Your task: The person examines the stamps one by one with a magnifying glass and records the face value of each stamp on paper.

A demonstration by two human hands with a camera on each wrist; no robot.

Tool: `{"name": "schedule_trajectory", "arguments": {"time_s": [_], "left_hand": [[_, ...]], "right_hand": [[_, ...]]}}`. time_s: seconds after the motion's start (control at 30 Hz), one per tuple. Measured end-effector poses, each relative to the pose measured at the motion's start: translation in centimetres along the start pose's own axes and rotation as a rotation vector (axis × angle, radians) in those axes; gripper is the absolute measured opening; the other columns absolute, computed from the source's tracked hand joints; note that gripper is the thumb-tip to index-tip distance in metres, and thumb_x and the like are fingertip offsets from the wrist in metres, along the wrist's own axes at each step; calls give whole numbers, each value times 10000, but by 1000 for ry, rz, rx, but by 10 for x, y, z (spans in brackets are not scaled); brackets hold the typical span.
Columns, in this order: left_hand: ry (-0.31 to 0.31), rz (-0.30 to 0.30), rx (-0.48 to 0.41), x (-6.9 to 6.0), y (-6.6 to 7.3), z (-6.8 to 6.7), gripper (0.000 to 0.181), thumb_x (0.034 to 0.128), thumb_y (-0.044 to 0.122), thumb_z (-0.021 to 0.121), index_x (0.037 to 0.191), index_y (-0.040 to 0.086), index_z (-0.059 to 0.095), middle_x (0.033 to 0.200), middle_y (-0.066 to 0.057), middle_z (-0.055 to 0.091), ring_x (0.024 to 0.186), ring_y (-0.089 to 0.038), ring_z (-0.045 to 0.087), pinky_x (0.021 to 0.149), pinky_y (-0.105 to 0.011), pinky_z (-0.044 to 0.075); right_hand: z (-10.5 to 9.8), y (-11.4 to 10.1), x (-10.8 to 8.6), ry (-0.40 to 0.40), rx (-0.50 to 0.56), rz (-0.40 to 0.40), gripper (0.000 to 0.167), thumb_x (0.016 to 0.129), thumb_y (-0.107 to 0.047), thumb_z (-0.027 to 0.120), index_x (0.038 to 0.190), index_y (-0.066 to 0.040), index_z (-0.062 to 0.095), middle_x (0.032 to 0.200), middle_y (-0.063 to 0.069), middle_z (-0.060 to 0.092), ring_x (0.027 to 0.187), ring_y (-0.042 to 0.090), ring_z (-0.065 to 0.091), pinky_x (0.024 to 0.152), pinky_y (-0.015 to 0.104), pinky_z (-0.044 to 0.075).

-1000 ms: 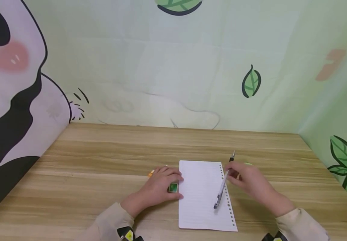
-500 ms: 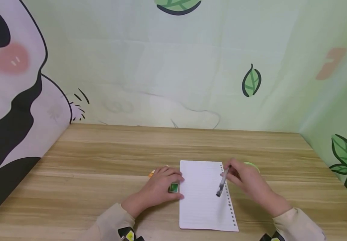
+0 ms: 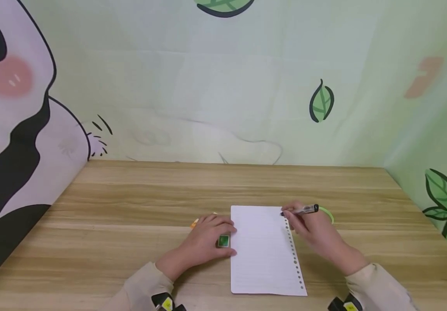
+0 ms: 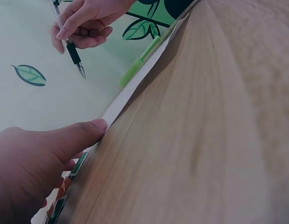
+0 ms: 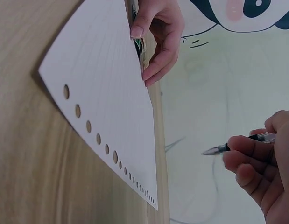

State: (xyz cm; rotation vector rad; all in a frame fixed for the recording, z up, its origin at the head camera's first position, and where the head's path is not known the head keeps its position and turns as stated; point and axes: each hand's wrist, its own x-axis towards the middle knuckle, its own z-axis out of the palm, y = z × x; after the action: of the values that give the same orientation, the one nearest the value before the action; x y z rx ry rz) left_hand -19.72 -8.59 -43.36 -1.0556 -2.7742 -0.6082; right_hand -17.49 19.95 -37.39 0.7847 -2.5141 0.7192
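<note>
A sheet of lined loose-leaf paper (image 3: 260,255), punched with holes down its right edge, lies on the wooden table. At its left edge my left hand (image 3: 206,242) rests with thumb and fingertips touching the paper. Beneath that palm shows a small item with a green square face (image 3: 223,241), and a bit of orange (image 3: 194,223) sticks out behind the knuckles; the hand hides the rest. My right hand (image 3: 316,233) pinches a clear-barrelled gel pen (image 3: 305,210) above the paper's top right corner. In the right wrist view the pen's tip (image 5: 212,151) is bare and points away from the fingers.
A light green object (image 3: 327,214) lies behind my right hand, mostly hidden; the left wrist view shows it as a light green stick-like piece (image 4: 135,70). The wooden table (image 3: 130,194) meets a printed cloth backdrop (image 3: 208,86) at the back and sides.
The pen has swung round in my right hand: its tip pointed away at first and now points left, towards the paper's top right corner. My left hand has stayed in place.
</note>
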Motion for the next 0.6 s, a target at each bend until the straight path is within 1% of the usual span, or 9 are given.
{"name": "schedule_trajectory", "arguments": {"time_s": [0.13, 0.2, 0.27, 0.33, 0.47, 0.53, 0.6], "left_hand": [[3, -1, -1, 0, 1, -1, 470, 781, 456, 746, 1149, 172, 668, 1254, 16, 607, 1220, -230, 510, 1053, -469, 371], [1, -3, 1, 0, 1, -1, 469, 782, 456, 745, 1148, 173, 668, 1254, 15, 608, 1221, -229, 509, 1051, -469, 371], [-2, -6, 3, 0, 1, -1, 468, 783, 458, 744, 1149, 176, 668, 1256, 17, 607, 1221, -227, 508, 1048, -470, 372], [-5, -6, 4, 0, 1, -1, 469, 785, 461, 742, 1151, 178, 668, 1258, 17, 606, 1221, -226, 507, 1046, -474, 374], [-5, -3, 7, 0, 1, -1, 470, 785, 464, 741, 1152, 178, 669, 1258, 18, 607, 1217, -224, 509, 1047, -473, 376], [-3, -1, 9, 0, 1, -1, 472, 785, 464, 741, 1152, 176, 670, 1257, 16, 608, 1215, -224, 511, 1047, -471, 376], [-2, -1, 12, 0, 1, -1, 471, 785, 464, 741, 1152, 177, 671, 1255, 18, 609, 1214, -222, 511, 1046, -467, 376]], "right_hand": [[-1, -5, 1, -76, 118, 142, 135, 973, -95, 530, 1045, -24, 619, 698, -56, 611, 598, -25, 501, 519, 173, 450], [-1, -6, 0, -109, 158, 194, 155, 986, -114, 501, 1056, -23, 606, 755, -29, 651, 617, 13, 550, 537, 179, 478], [-1, -6, 0, -129, 186, 225, 159, 990, -127, 483, 1066, -43, 594, 790, -9, 668, 617, 47, 575, 540, 184, 494], [1, -5, -1, -138, 229, 246, 144, 986, -137, 493, 1060, -58, 588, 792, 18, 666, 621, 78, 585, 545, 193, 506], [4, -1, -1, -137, 362, 284, 109, 978, -149, 535, 1015, -54, 574, 753, 91, 602, 624, 161, 554, 538, 233, 509], [5, 0, 0, -145, 425, 313, 126, 979, -164, 541, 1012, -44, 556, 747, 113, 568, 635, 201, 541, 530, 249, 503], [6, 0, 1, -158, 466, 341, 166, 988, -183, 525, 1052, -30, 540, 759, 108, 556, 625, 201, 541, 524, 265, 507]]}}
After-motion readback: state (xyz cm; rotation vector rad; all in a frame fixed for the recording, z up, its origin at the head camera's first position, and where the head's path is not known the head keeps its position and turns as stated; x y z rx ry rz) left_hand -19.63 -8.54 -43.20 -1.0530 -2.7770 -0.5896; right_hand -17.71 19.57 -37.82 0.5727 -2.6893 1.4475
